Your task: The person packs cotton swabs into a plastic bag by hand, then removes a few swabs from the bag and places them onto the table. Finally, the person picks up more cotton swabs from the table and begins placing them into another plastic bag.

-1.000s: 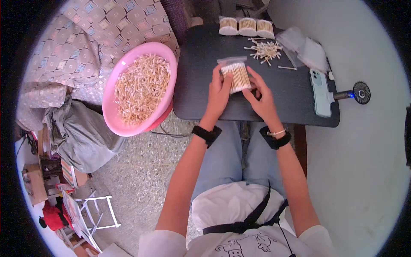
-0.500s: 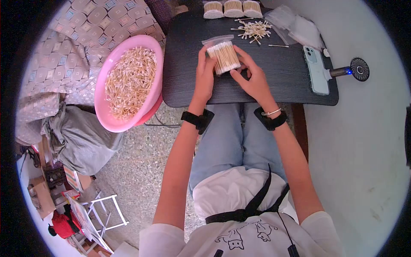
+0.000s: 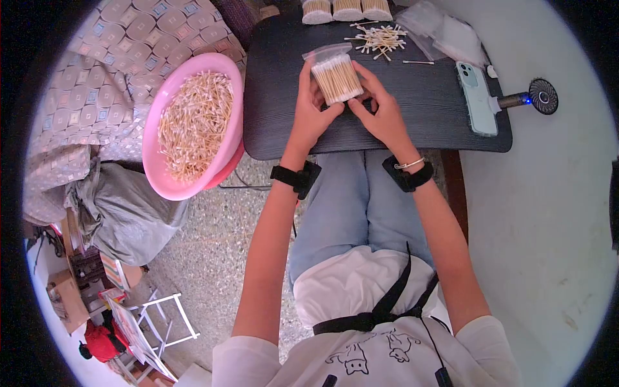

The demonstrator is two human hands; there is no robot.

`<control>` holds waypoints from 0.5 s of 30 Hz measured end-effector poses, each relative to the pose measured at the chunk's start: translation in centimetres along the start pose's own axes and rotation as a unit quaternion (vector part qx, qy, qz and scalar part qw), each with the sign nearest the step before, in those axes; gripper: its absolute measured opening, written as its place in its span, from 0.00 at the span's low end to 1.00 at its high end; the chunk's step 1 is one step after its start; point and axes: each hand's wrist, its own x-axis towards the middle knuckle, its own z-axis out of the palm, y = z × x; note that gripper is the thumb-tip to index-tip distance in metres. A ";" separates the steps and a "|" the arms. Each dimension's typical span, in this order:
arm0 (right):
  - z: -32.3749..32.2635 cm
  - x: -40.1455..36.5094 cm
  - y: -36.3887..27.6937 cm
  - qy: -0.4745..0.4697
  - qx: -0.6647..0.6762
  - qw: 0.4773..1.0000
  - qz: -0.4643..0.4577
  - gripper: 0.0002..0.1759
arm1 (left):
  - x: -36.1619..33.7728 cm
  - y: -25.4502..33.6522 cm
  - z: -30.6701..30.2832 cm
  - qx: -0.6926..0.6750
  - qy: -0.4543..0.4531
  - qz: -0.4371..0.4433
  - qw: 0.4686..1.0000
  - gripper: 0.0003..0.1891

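Note:
A clear zip bag packed with cotton swabs [image 3: 337, 80] is held between my two hands over the dark table. My left hand [image 3: 313, 106] grips its left side, with the thumb at the lower edge and the other fingers partly hidden behind. On the right side, my right hand [image 3: 379, 106] closes around the bag, its thumb near the bottom corner. The swabs stand side by side, and the zip strip sticks up at the top. Beyond the bag lies a loose pile of cotton swabs [image 3: 382, 41], with a single swab [image 3: 418, 62] to its right.
Several filled swab packs [image 3: 347, 10] line the far table edge. Empty clear bags [image 3: 445, 32] lie at the far right, near a phone [image 3: 478, 100] and a small fan [image 3: 543, 96]. Left of the table [image 3: 271, 122] stands a pink basin [image 3: 238, 97] full of swabs.
My left thumb has slid from the front of the bag down to its lower edge, so more of the swabs show. My right hand keeps its grip.

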 end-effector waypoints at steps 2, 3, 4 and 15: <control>0.1 0.0 0.2 -0.002 0.005 1.000 0.002 0.37 | 0.0 -0.2 -0.1 0.008 -0.008 0.011 1.000 0.49; 0.1 0.1 0.2 -0.003 0.007 1.000 0.002 0.37 | 0.0 -0.2 -0.1 0.009 -0.008 0.008 1.000 0.49; 0.1 0.1 0.3 -0.004 0.006 1.000 0.002 0.37 | 0.0 -0.2 -0.1 0.009 -0.008 0.004 1.000 0.49; 0.1 0.0 0.8 0.015 0.066 0.997 0.048 0.36 | 0.0 0.5 0.3 0.005 0.020 -0.030 0.999 0.46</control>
